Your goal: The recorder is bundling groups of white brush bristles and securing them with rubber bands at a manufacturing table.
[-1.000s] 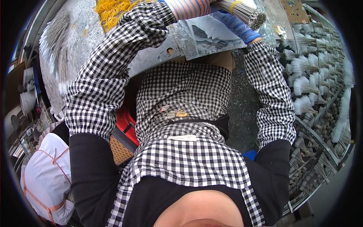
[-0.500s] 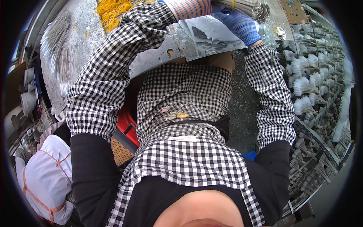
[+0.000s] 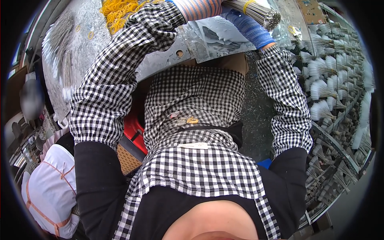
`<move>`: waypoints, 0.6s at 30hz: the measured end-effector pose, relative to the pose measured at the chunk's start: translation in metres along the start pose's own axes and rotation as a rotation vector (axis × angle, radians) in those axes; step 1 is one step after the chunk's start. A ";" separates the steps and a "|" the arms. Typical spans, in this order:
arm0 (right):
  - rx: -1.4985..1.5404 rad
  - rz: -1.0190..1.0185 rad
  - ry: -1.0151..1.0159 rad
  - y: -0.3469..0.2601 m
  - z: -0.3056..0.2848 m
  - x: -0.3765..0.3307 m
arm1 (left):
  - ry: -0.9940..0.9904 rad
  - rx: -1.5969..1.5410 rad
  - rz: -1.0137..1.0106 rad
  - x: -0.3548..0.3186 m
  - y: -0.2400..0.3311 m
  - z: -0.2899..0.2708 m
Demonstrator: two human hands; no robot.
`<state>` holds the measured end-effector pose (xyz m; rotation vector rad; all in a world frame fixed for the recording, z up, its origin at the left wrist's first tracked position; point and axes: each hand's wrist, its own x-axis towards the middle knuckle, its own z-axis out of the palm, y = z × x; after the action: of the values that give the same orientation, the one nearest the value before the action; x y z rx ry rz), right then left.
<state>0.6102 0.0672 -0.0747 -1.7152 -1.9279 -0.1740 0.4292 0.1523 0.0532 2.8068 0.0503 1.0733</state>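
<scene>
Head view shows both gloved hands closed round a wire bundle (image 3: 256, 12) (banded yellow) above the worktop (image 3: 160, 60). Left hand (image 3: 200, 7) grips its near-left part, right hand (image 3: 250, 28) beneath; yellow rubber bands (image 3: 118, 12) lie left of it.

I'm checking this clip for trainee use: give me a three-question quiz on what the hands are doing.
1. True or false: the right hand wears a blue glove.
2. What lies heaped beyond the left hand? A) rubber bands B) bolts C) rags
3. What ties the wire bundle?

Key: 1 true. 2 A, yellow rubber bands. 3 a yellow band.
</scene>
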 end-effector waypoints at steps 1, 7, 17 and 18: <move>-0.051 0.004 0.019 0.017 0.016 -0.011 | 0.002 -0.004 0.002 0.000 0.000 0.003; 0.000 0.020 -0.146 0.037 0.027 -0.023 | 0.016 -0.032 0.014 -0.006 -0.001 0.010; 0.357 0.113 -0.174 0.024 0.007 -0.017 | 0.019 -0.040 0.000 0.004 0.003 -0.001; 0.357 0.105 -0.160 0.026 0.009 -0.016 | 0.005 -0.026 -0.022 0.003 0.003 -0.001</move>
<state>0.6324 0.0616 -0.0969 -1.6202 -1.8384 0.3369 0.4307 0.1495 0.0559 2.7737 0.0668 1.0681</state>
